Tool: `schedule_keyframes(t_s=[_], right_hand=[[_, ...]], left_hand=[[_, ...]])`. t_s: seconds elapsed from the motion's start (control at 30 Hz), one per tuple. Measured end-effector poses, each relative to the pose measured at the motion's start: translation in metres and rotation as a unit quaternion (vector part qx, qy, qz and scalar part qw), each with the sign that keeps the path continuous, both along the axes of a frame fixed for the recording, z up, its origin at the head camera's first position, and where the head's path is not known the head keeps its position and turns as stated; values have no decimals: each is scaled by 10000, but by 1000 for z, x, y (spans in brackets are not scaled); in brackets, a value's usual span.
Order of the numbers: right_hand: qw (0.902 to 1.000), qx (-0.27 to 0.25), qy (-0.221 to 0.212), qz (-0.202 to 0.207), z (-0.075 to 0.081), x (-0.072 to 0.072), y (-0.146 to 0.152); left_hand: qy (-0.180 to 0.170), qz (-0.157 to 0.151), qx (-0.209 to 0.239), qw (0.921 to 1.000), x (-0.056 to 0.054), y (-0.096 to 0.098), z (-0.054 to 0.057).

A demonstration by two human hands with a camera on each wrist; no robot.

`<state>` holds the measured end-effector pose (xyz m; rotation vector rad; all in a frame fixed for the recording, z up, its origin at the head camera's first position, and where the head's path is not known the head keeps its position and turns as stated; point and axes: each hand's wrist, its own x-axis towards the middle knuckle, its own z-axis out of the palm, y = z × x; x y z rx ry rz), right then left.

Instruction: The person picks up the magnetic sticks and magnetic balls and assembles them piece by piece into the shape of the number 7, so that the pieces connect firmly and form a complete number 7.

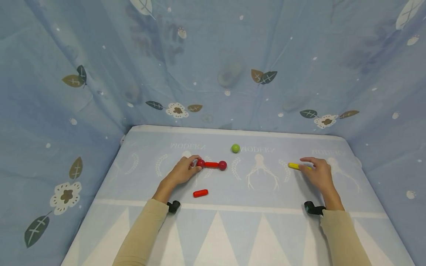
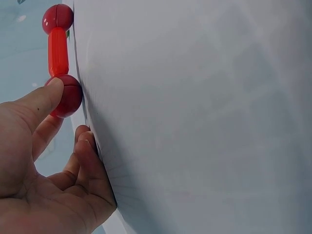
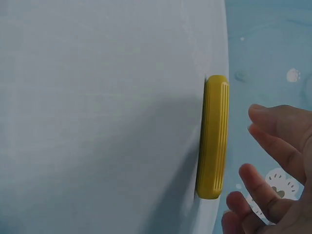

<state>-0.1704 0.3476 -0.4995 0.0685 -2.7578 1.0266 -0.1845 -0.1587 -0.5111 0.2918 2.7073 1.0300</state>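
A red rod [image 1: 211, 164] has a dark red ball on each end, forming a dumbbell-like piece that lies on the patterned mat. My left hand [image 1: 181, 171] pinches the nearer ball [image 2: 69, 97] between thumb and fingers, while the far ball [image 2: 58, 18] stands free. On the right, my right hand [image 1: 319, 174] hovers over a yellow ribbed stick [image 1: 294, 166]. In the right wrist view a gap shows between its spread fingers and the stick [image 3: 212, 139], which lies on the mat.
A loose red rod [image 1: 200, 193] lies nearer to me, below the joined piece. Farther back sits a green ball [image 1: 235, 148], between the two hands. Blue printed curtain [image 1: 213, 74] hangs behind and at both sides of the mat [image 1: 233, 199].
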Motion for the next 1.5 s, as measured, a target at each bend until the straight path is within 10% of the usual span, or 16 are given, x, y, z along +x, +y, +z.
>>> schedule_keyframes(t_s=[0.37,0.83,1.5], right_hand=[[9927,537,-1064,181,-5,-13,-4],[9892,955,-1096,158,-8,-13,-7],[9926,8,-1206,167,16,-8,-28]], left_hand=[[-24,11,-39,10000,1,2,0],[-37,52,-68,10000,1,1,-3],[-67,22,-49,10000,-1,0,-1]])
